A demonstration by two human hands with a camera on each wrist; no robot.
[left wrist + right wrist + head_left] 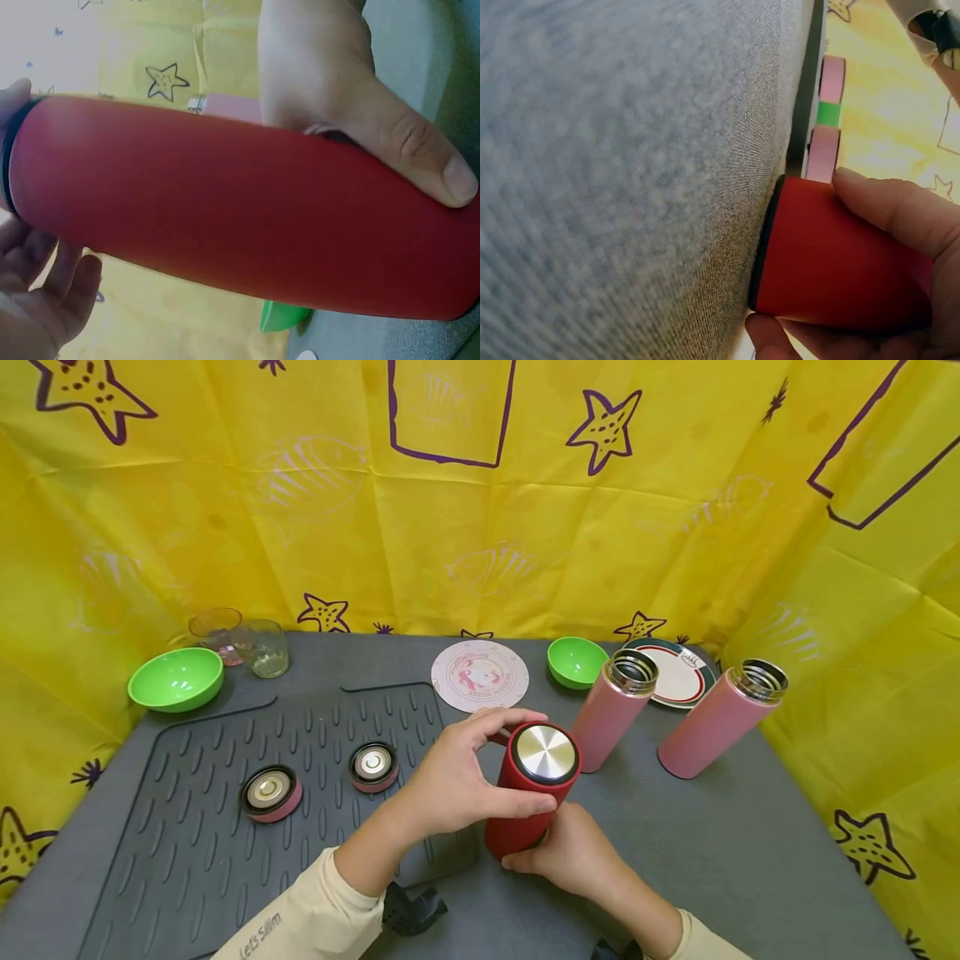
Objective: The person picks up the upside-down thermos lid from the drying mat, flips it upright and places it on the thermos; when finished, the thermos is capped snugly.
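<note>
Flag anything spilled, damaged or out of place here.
Nothing looks spilled or damaged. Slightly odd: two pink bottles stand open to the right of the red bottle in the hands, while two lids lie apart from them on the mat, seemingly upside down.

In the head view, the red bottle [512,835] hid most fingers of the right hand [573,852], and a pink bottle [611,718] covered part of the plate [678,670]. The bottom edge cut off the ribbed mat [322,739], and the small print on the round pink mat [480,677] could not be read. The left wrist view clipped the red bottle's lower end; the right wrist view blurred the worktop [630,187].
</note>
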